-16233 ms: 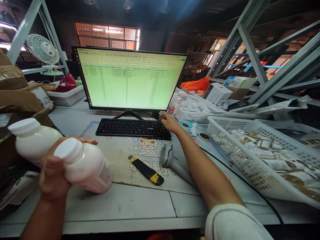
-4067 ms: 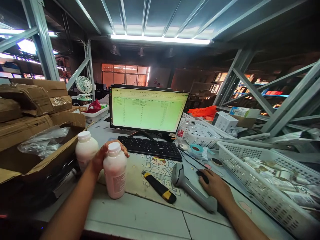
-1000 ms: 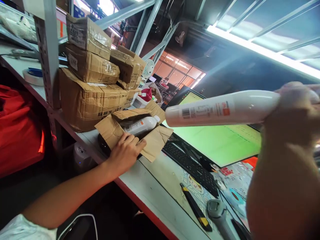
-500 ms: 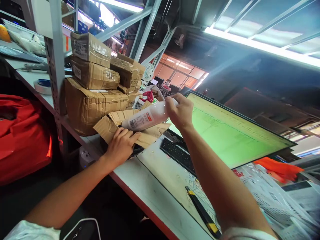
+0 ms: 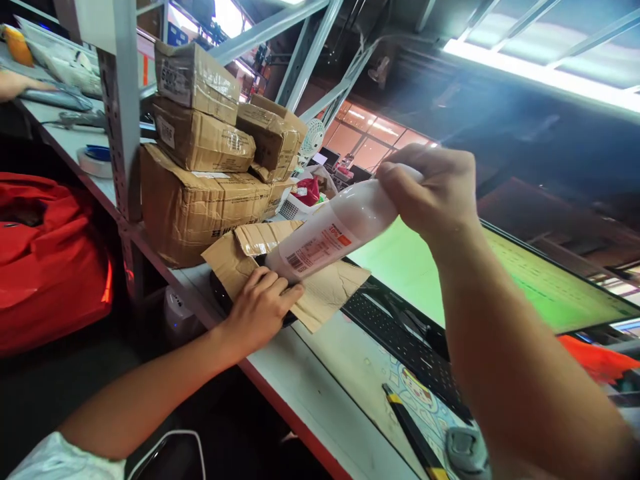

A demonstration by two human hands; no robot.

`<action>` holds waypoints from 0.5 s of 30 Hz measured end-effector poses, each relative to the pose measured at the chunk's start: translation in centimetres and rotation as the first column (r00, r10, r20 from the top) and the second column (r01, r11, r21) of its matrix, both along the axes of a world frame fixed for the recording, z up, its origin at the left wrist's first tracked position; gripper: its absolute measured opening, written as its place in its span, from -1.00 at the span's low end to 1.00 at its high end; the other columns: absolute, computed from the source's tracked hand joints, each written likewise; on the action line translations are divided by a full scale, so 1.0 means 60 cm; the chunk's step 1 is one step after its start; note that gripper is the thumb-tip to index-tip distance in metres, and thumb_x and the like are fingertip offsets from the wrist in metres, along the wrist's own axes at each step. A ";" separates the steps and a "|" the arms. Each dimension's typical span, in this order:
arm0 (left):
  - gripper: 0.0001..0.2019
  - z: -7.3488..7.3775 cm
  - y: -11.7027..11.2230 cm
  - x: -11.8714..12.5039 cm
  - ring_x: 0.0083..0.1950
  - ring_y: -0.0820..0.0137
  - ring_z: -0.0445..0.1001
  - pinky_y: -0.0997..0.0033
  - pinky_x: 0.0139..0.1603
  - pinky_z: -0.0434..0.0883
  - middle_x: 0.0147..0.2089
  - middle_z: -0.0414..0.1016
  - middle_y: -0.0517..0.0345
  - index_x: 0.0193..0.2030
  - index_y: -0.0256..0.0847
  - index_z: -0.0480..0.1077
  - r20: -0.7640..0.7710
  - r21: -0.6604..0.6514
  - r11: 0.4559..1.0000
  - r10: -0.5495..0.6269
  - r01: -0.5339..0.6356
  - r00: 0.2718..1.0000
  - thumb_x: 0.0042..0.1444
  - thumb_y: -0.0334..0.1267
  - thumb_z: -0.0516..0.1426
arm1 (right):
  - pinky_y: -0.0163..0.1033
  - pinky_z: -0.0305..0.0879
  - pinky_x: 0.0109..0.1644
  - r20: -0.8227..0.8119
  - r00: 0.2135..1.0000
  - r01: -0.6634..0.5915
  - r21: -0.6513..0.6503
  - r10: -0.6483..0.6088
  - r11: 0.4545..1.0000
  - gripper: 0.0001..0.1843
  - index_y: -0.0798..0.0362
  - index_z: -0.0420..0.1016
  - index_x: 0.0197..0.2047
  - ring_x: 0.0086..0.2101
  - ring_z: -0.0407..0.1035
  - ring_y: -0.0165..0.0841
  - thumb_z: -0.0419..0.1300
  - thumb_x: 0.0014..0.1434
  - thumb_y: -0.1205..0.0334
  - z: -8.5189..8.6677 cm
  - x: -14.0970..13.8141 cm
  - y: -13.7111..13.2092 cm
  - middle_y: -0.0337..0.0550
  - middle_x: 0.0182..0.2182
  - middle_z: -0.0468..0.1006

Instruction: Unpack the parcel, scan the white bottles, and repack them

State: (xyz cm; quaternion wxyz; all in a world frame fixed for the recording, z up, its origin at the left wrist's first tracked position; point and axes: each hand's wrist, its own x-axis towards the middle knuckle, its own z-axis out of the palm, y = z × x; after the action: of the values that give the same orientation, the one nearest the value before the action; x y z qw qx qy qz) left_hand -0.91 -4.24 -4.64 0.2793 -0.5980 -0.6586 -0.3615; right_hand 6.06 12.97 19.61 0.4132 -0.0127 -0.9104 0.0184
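My right hand (image 5: 435,193) is closed around the cap end of a pale pink-white bottle (image 5: 330,237) with a barcode label, held tilted with its bottom down at the mouth of an open cardboard box (image 5: 235,257). My left hand (image 5: 260,307) rests on the box's front flap with fingers curled over its edge, right below the bottle's bottom. The inside of the box is hidden by the flaps and the bottle.
Taped cardboard parcels (image 5: 200,160) are stacked behind the open box against a grey shelf post (image 5: 120,127). A monitor (image 5: 550,287), keyboard (image 5: 400,333), utility knife (image 5: 415,440) and scanner (image 5: 467,453) lie to the right. Another person's hand (image 5: 15,83) shows at far left.
My right hand has brought the bottle nearer to me and tipped it steeper, its bottom now at the box mouth. My left hand stays on the flap.
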 end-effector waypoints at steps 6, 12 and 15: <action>-0.65 -0.001 -0.001 0.007 -0.12 0.22 0.34 0.11 0.16 0.26 -0.24 0.45 0.12 0.10 -0.27 0.50 0.019 0.040 0.999 -0.029 0.029 0.999 0.23 -0.58 0.12 | -0.27 0.03 -0.44 0.160 0.986 0.036 0.069 -0.047 0.997 -0.78 0.07 0.48 -0.45 -0.53 0.11 -0.45 0.24 0.23 0.23 0.044 -0.027 -0.014 -0.27 -0.59 0.25; -0.69 -0.004 0.004 0.002 -0.12 0.20 0.36 0.10 0.15 0.26 -0.24 0.47 0.12 0.09 -0.27 0.52 0.030 0.076 0.997 -0.005 0.003 1.000 0.26 -0.54 0.14 | -0.19 0.23 -0.31 0.105 0.964 0.231 0.113 -0.243 0.966 -0.73 0.10 0.53 -0.37 -0.47 0.26 -0.35 0.22 0.29 0.11 -0.036 -0.051 -0.028 -0.17 -0.51 0.42; -0.70 -0.003 0.002 -0.004 -0.11 0.19 0.37 0.09 0.12 0.27 -0.24 0.47 0.12 0.09 -0.27 0.51 0.029 0.067 0.998 0.017 -0.019 0.999 0.26 -0.52 0.16 | -0.11 0.34 -0.17 0.259 0.915 0.313 0.032 -0.310 0.949 -0.67 0.10 0.55 -0.29 -0.35 0.42 -0.22 0.17 0.37 0.03 -0.119 -0.057 -0.026 -0.04 -0.38 0.54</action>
State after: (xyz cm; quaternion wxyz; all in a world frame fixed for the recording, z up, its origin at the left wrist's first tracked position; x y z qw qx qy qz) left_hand -1.18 -4.11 -4.82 0.2931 -0.5771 -0.6553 -0.3895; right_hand 2.67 11.42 12.47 0.2875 -0.1617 -0.9429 -0.0451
